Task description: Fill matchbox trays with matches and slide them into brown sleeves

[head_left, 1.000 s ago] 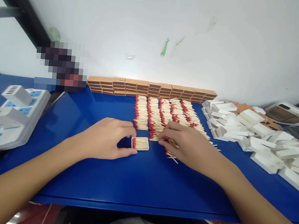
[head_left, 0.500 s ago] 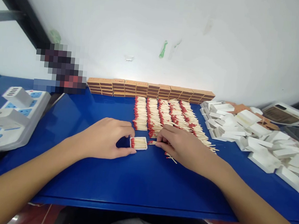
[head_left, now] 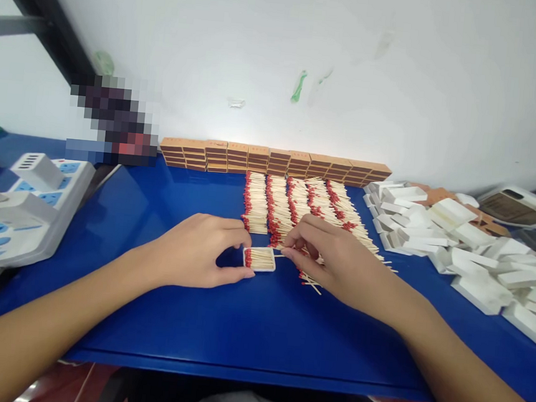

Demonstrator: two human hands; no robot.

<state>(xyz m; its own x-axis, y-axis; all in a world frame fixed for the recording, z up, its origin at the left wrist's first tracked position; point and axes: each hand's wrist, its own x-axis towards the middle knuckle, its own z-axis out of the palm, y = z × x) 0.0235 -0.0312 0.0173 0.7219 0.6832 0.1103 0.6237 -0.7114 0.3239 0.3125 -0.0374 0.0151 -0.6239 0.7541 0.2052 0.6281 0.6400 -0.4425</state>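
A small white matchbox tray (head_left: 273, 266) lies on the blue table with a layer of matches (head_left: 260, 258) in it, red heads to the left. My left hand (head_left: 202, 248) grips the tray's left end between thumb and fingers. At the tray's right end, my right hand (head_left: 324, 253) pinches a match (head_left: 279, 255) by its bare end; the head side reaches the tray's edge. Several rows of loose matches (head_left: 257, 206) lie just beyond, partly hidden by my right hand. A few stray matches (head_left: 311, 284) lie beneath that hand.
Brown matchboxes (head_left: 276, 162) are stacked in a long row along the wall. A heap of white matchbox trays (head_left: 478, 260) covers the right side, with a phone (head_left: 521, 206) behind it. A power strip (head_left: 27, 211) with plugged-in chargers sits on the left of the blue table (head_left: 238, 330).
My right hand has moved its matches leftward against the tray, and only one match shows at the fingertips now. My left hand still holds the tray. The view has shifted slightly.
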